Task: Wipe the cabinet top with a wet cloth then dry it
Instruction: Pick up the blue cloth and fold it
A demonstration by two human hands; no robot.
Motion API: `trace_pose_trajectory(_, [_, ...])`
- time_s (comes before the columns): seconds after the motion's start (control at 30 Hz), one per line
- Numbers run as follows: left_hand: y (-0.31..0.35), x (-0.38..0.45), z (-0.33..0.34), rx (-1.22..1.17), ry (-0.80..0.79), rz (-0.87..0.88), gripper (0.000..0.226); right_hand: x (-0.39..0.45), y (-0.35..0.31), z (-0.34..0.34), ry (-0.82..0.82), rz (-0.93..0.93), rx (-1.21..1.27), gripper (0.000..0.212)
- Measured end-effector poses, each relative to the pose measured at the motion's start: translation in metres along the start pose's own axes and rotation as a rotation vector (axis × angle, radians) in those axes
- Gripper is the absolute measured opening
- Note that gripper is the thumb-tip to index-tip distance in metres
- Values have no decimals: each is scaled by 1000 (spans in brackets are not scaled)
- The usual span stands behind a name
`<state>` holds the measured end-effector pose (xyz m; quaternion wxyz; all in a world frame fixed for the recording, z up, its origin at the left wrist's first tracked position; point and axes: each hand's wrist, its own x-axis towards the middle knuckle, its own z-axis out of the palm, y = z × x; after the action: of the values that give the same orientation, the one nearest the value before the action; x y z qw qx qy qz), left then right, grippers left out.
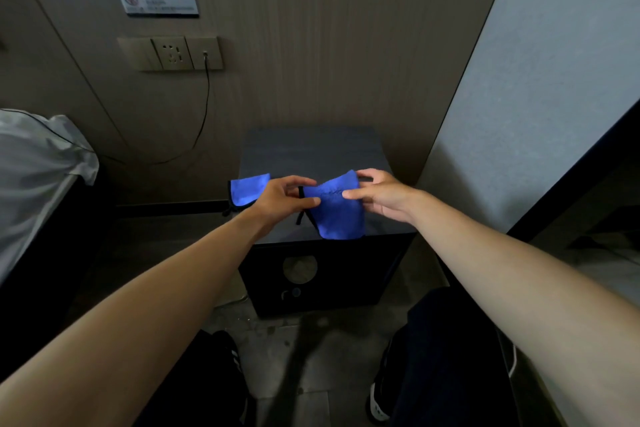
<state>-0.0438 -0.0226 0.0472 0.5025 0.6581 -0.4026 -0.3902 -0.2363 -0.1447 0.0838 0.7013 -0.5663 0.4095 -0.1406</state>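
A small dark cabinet stands against the wood-panel wall, its grey top [311, 149] bare at the back. A blue cloth with black edging [337, 210] is held up over the front of the top, its lower end hanging over the front edge. My left hand [282, 199] pinches its left side and my right hand [379, 196] pinches its right side. A second blue cloth [247, 192] lies at the top's front left corner, overhanging the left edge, partly hidden by my left hand.
A bed with white sheets [38, 170] is at the left. A wall socket [173, 53] with a black cable [204, 114] hangs left of the cabinet. A white wall [536, 97] closes the right side. My shoes [377, 399] stand on the floor in front of the cabinet.
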Motion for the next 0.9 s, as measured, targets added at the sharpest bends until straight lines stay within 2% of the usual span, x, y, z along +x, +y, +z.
trace_pose_trajectory(0.1, [-2,1,-4,124,17,61,40,3,1,-5,-3,-46,-110,83])
trace_pose_trajectory(0.27, [-5,1,-12,359,-36,174,38,0,-2,-6,87,-176,-405,49])
trace_pose_trajectory(0.43, [-5,8,-10,478,-27,226,35,-1,-3,-2,109,-236,-681,40])
trace_pose_trajectory(0.6, [3,16,-5,632,-72,220,27,-1,-3,-1,188,-306,-799,27])
trace_pose_trajectory(0.73, [5,26,-1,798,61,214,17,6,-8,-1,258,-288,-789,16])
trace_pose_trajectory(0.8, [7,31,0,696,43,201,13,11,-10,-5,253,-228,-700,11])
trace_pose_trajectory(0.9, [10,32,4,344,16,111,10,18,-11,-13,220,-170,-574,11])
